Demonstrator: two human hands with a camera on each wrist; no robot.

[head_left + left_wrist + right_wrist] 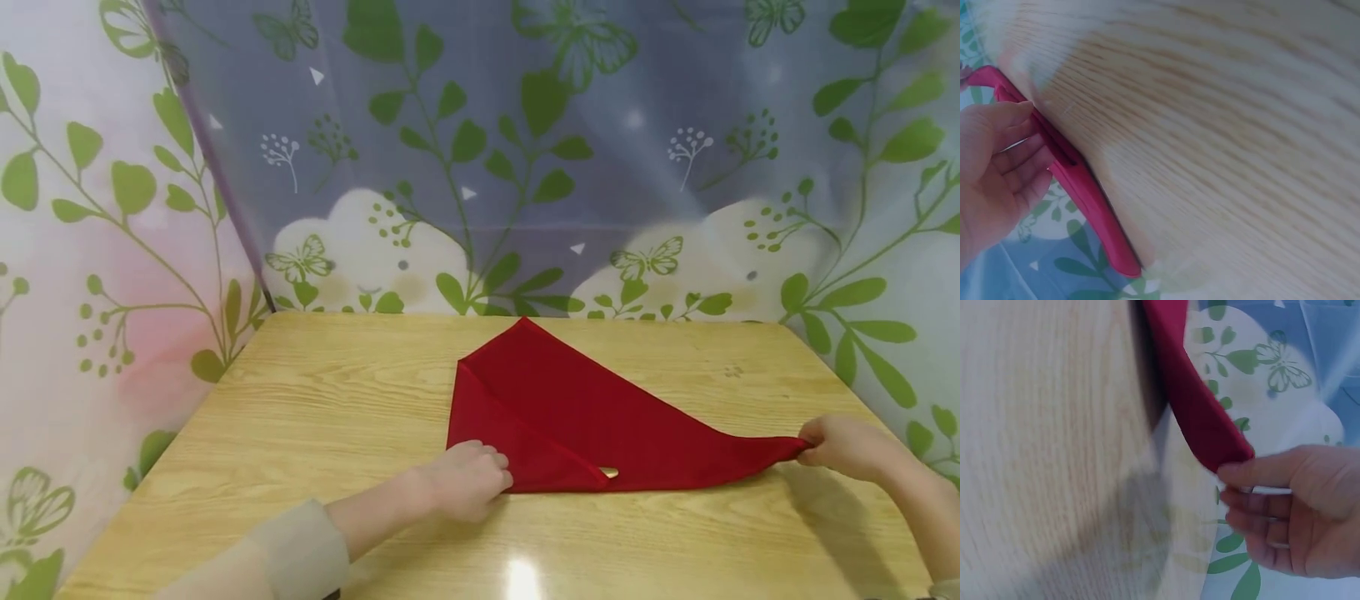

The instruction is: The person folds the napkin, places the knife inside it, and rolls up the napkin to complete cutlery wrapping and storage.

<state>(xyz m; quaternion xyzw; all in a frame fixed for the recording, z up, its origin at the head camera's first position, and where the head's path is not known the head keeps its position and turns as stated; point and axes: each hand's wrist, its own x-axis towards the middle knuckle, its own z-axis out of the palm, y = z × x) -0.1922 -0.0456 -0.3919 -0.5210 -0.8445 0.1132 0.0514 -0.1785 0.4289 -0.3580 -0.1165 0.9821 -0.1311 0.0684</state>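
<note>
A thin red scarf (570, 392) lies across the table, its left part folded over so that a flap runs diagonally toward the near edge. My left hand (468, 482) is at the near left edge of the scarf. In the left wrist view, the left thumb and fingers (1013, 147) pinch that edge. On the right, my right hand (843, 447) holds the scarf's narrow tip, raised off the table. The right wrist view shows this tip (1210, 434) pinched between thumb and index finger, the other fingers (1266, 531) curled below.
The wooden table (337, 400) has a light grain and a bright reflection near the front. Behind it hangs a curtain (480, 150) printed with leaves, butterflies and clouds, and similar fabric (97, 250) covers the left side. A small bit of table shows through a gap beside the flap.
</note>
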